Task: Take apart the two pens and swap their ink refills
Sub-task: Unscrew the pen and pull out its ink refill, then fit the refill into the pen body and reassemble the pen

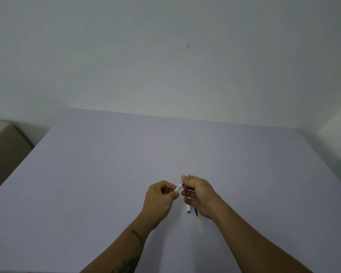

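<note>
From the head camera, your left hand is closed around the white barrel of a pen, and your right hand pinches its metal tip end, above the lilac surface. Under your right hand lie a second barrel and a refill (side by side, apparently just apart).

A pale lilac worktop fills the lower frame, its far edge meeting a plain whitish wall. The wall bears a small brownish smudge right of centre. A beige boxy piece of furniture stands left of the worktop. Light is soft and even, without hard shadows.
</note>
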